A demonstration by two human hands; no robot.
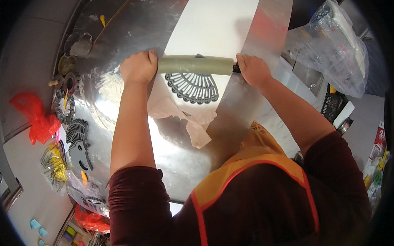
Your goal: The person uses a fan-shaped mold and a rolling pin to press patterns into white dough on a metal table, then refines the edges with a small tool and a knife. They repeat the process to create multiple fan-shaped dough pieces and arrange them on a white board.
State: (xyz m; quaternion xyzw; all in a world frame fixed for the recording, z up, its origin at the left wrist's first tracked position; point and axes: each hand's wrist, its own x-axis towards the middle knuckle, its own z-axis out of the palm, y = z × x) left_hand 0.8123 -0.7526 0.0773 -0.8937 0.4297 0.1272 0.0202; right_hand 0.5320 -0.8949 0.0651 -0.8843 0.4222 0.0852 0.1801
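A pale green rolling pin (195, 65) lies crosswise over a long white sheet of dough (213, 21). My left hand (139, 67) is closed around its left end, and my right hand (253, 69) grips the dark handle at the other end. Beneath and just nearer than the pin, a grey fan-shaped cutter (194, 89) rests on the dough, its far part hidden by the roller. Loose, ragged dough (199, 132) hangs together below the cutter, folded on the metal worktop (182, 165).
White flour (109, 85) is spread left of my left forearm. More grey cutters (78, 140), a fluted metal ring (64, 108) and a clear jug (82, 45) line the left edge. A red plastic bag (37, 118) lies beyond them. Clear plastic wrapping (337, 49) stands at the right.
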